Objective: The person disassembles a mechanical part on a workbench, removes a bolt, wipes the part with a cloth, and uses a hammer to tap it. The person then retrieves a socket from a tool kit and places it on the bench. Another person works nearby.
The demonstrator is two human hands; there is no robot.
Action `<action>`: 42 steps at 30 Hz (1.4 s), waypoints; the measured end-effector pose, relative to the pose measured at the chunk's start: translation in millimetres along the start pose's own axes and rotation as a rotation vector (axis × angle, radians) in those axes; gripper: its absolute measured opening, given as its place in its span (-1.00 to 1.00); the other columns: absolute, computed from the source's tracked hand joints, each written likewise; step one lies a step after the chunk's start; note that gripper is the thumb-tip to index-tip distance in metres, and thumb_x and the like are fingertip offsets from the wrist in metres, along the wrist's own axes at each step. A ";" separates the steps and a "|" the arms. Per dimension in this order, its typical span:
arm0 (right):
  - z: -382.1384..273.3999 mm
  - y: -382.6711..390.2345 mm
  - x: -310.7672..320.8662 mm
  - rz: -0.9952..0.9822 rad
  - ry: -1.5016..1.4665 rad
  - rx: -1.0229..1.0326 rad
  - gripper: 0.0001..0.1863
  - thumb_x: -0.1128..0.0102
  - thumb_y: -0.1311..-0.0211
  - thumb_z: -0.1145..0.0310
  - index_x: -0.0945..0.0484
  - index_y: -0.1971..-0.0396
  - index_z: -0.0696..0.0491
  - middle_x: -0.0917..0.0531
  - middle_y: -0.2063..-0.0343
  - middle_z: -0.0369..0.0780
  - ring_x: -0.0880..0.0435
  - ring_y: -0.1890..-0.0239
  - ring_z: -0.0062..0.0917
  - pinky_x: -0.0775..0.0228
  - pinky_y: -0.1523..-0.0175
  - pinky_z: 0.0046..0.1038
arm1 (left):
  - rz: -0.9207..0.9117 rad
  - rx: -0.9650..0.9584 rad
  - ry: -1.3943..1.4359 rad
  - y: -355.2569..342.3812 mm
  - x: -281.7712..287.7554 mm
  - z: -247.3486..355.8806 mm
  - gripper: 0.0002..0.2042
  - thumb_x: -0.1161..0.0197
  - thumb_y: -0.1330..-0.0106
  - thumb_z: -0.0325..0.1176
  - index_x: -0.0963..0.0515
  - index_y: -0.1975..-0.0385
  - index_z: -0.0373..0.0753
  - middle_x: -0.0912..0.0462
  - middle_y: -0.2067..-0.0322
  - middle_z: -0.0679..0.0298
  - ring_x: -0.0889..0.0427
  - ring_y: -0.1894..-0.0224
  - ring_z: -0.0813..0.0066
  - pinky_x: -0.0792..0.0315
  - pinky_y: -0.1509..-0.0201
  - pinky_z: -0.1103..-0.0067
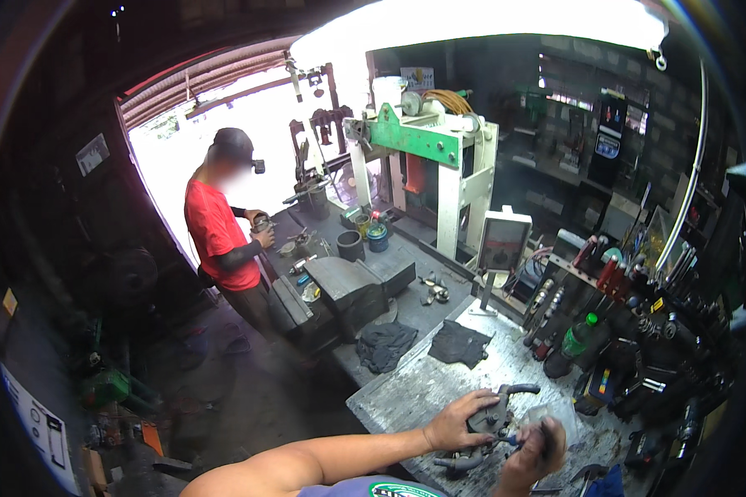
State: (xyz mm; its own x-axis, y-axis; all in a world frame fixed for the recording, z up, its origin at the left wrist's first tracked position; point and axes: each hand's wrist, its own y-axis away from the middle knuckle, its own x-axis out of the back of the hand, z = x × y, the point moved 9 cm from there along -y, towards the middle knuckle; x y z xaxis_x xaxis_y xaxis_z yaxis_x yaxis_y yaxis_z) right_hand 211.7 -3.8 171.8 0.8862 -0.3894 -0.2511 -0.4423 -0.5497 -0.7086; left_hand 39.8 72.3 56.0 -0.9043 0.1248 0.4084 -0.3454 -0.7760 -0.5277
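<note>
On the near part of a pale, stained worktop (pixel 389 403): one dark metal part (pixel 482 421), irregular in outline, lying between the wearer's two hands. Left hand (pixel 458 424): bent over the part, thumb and fingers partly spread, gripping its left side. Right hand (pixel 540 454): blurred, fingers curled into a loose fist round a slim tool with a blue section (pixel 512 440), which points at the part; whether the tip touches cannot be told. Just beyond the part: one dark curved pipe (pixel 522 388). Just nearer the wearer: a second dark bent piece (pixel 460 463). Farther up the worktop: one black cloth (pixel 460 344), laid flat. To its left, on the adjoining dark bench (pixel 439 265): a second black cloth (pixel 385 346), crumpled; a cluster of small metal parts (pixel 433 290); one large grey vise (pixel 346 282); one dark open cylinder (pixel 351 247); one blue can (pixel 377 238). At the worktop's right: one green-capped bottle (pixel 580 335), upright, near a crowded rack of hand tools (pixel 612 277). Behind: one meter in a pale frame (pixel 505 242), on a stand. Beyond the bench: one press frame (pixel 414 137), green crossbeam, cream uprights. At the bench's left side: one co-worker in a red shirt (pixel 217 228), standing, both hands about a small metal piece (pixel 263 223).
</note>
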 end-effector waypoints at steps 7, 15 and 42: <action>51.1 -27.5 -84.7 -1.117 -0.834 -0.529 -0.55 -0.45 -0.25 0.17 -0.77 0.08 0.28 -0.70 0.57 -0.15 -0.63 0.61 -0.49 -0.45 0.46 -0.46 | -0.177 -0.089 0.093 -13.2 -2.2 -4.8 -0.22 -0.63 -0.12 -0.09 -0.54 -0.35 -0.31 -0.57 -0.35 -0.11 -0.56 -0.41 -0.13 -0.43 -0.52 0.18; 5.6 -7.4 -31.1 -0.246 0.063 -0.149 -0.84 -0.29 -0.43 0.35 -0.64 0.23 0.15 -0.61 0.39 -0.24 -0.58 0.46 -0.58 -0.41 0.31 -0.51 | -0.058 -0.030 0.038 -3.7 0.1 0.0 -0.20 -0.64 -0.17 -0.09 -0.51 -0.41 -0.27 -0.54 -0.36 -0.14 -0.55 -0.42 -0.16 -0.43 -0.52 0.21; 46.6 -11.4 -22.4 -0.125 -0.258 -0.513 -0.68 -0.20 -0.48 0.31 -0.38 0.49 0.09 -0.40 0.75 -0.27 -0.33 0.77 -0.63 -0.21 0.63 -0.49 | -0.048 -0.042 0.057 -2.5 1.0 1.4 -0.24 -0.63 -0.22 -0.08 -0.51 -0.39 -0.28 -0.49 -0.40 -0.15 -0.53 -0.43 -0.19 -0.45 -0.49 0.16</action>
State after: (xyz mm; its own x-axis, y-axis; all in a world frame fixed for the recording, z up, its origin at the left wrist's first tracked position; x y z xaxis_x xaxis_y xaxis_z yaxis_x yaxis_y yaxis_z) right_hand 203.2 45.7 154.7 0.9126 -0.1416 -0.3836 -0.2855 -0.8922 -0.3499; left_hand 40.1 73.5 58.8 -0.8988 0.1966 0.3917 -0.3977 -0.7416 -0.5403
